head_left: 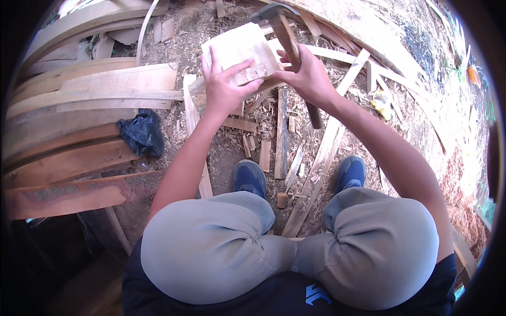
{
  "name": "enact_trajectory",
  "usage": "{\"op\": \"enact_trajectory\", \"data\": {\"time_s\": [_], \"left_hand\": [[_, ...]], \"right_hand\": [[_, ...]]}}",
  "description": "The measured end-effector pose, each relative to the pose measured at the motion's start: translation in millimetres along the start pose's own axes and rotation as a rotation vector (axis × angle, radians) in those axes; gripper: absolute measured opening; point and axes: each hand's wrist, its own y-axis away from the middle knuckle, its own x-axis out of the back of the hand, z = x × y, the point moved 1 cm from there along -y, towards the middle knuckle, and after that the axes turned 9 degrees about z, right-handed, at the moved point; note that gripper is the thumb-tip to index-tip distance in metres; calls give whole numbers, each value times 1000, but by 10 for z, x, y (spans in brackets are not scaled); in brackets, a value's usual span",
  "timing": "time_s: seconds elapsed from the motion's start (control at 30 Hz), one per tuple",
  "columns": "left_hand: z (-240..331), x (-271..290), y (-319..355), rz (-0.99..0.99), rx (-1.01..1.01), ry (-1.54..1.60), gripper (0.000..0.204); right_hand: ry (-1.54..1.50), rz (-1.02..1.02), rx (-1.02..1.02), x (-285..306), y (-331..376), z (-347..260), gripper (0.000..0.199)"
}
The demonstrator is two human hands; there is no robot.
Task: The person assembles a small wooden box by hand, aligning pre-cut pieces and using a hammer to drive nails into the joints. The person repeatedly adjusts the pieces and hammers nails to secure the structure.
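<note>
Hammer (286, 37) tilted, metal head uppermost, brown wooden handle wrapped in the right hand's (308, 79) curled fingers! Left hand (224, 89) splays its fingers, wide open, across a pale, squarish wooden block (237, 45), out beyond the blue shoes (250, 178), among curly shavings (308, 138) and rough, oblong offcuts (265, 156).

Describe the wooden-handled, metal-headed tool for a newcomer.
Above the grey trousers is the bare right hand, beside the pale wooden block. It holds the tool by a brown handle; the grey metal head sets it apart from nearby wood scraps.
</note>
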Motion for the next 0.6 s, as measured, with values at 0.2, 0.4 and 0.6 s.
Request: {"op": "enact_trajectory", "data": {"time_s": [0.2, 0.4, 0.6], "left_hand": [[-79, 23, 17, 34, -58, -122, 58], [-57, -31, 37, 36, -1, -42, 60], [-116, -25, 93, 70, -4, -41, 61]], "right_hand": [[34, -81, -201, 387, 184, -311, 41], [412, -182, 36, 689, 522, -554, 37], [517, -222, 168, 528, 578, -632, 30]]}}
